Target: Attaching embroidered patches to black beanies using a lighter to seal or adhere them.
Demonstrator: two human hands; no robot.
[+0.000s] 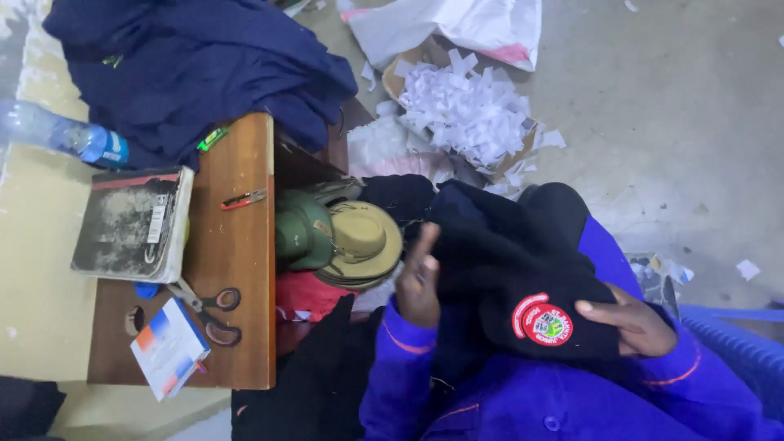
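though folds hide fingertips, both hands [419, 282] hold black garment [523, 278].

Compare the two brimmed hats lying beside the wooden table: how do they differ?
The green hat is dark green; the tan hat is khaki. The green hat lies nearer the wooden table, and the tan hat overlaps its edge, nearer the left hand. Both are round-crowned and brimmed.

Tailoring workshop; navy garments [196, 61] heaped; scissors [208, 310] on wooden table [237, 245]; paper scraps [465, 106] on floor.
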